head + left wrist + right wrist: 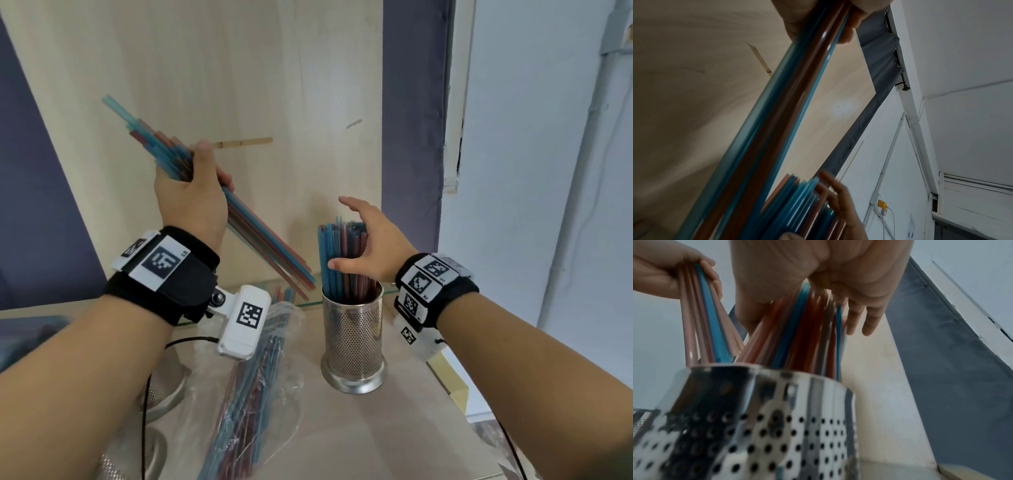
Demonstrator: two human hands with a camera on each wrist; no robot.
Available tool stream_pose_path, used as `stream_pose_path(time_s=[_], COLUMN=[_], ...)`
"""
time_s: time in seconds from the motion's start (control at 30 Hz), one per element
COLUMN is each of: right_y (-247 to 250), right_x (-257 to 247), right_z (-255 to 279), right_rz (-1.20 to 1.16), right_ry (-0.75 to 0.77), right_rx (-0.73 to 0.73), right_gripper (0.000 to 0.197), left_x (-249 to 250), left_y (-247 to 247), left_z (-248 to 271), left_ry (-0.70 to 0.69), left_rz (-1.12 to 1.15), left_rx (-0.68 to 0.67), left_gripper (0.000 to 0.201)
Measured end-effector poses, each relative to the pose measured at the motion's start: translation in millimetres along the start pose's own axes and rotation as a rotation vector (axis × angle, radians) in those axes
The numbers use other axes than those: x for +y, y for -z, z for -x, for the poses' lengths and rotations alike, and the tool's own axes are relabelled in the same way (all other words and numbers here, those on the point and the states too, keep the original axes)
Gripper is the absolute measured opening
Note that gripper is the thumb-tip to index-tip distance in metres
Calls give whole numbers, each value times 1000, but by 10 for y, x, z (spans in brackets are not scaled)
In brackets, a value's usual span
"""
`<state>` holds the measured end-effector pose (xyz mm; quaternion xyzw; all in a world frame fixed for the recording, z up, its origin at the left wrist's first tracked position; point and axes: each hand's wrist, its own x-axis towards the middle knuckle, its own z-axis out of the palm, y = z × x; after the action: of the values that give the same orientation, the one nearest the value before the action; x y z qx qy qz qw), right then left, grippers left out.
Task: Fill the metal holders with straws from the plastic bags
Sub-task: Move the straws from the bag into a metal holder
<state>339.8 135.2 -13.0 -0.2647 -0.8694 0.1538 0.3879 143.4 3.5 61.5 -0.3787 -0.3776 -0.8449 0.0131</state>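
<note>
- Table (394,428) fills the lower part of the head view, wooden back panel (239,68) behind it, upper centre.
- Plastic bag (270,370) lies lower centre, open, with plenty of blue and red straws inside. Judgement: this is the bulk of what's left.
- Second bag or pile of straws at the left edge, too blurred to confirm.
- Metal holder (352,339) stands upright, centre right, already holding a dense upright bunch of straws (339,260). Looks partly filled; room remains on its left side.
- Another perforated metal piece shows at the lower left (164,390), mostly hidden by the arm; can't tell its fill state.
- Left hand (191,192), upper left, fingers clamped round a fresh bundle (263,246) that slants down toward the holder; its lower tips are near the rim, and the right wrist view suggests some have entered.
- Right hand (370,246), fingers apart and straight, palm against the standing bunch, thumb on its front, pushing it aside rather than gripping.
- Estimate: first holder over half done, bundle not yet released.
</note>
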Motion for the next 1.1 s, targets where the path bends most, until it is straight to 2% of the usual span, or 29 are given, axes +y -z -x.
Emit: stream_pose_path(time_s=[0.03,0.17,0.2,0.27,0.37,0.47,0.53,0.67,0.77,0.87,0.93,1.0,1.1], right_y=[-1,-23,-15,-19,-203,-448,-485,-469,-423,-390,-418,-484,-588], right_x=[-11,-15,-10,29,171,268,247,352,445,498,530,564,587], right_z=[-12,-52,-45,-1,137,251,273,200,246,427,565,654,693], right_rz=[6,173,173,98,-231,-368,-358,-360,-396,-605,-611,-499,-366], right_ry=[11,14,19,24,-175,-335,-366,-446,-434,-422,-377,-334,-321], right_rx=[-16,-71,-50,58,178,185,161,185,69,-13,-82,-135,-148], right_gripper=[98,80,85,108,139,151,147,123,113,91,94,109,113], left_x=[-3,11,24,63,109,139,156,149,158,162,123,63,-39], left_y=[7,16,16,10,-8,-57,-94,-125,-143,-203,-270,-346,-444], left_z=[4,15,18,25,32,49,72,96,91,106,124,159,247], left_ry=[1,12,12,10,28,41,39,41,42,49,59,76,80], left_rz=[-4,-6,-2,15,53,98,115,107,111,131,131,121,73], left_rx=[1,3,3,-3,-12,-11,-9,-11,-23,-40,-40,-26,0], left_gripper=[22,20,20,19,21,19,16,17,17,16,16,19,25])
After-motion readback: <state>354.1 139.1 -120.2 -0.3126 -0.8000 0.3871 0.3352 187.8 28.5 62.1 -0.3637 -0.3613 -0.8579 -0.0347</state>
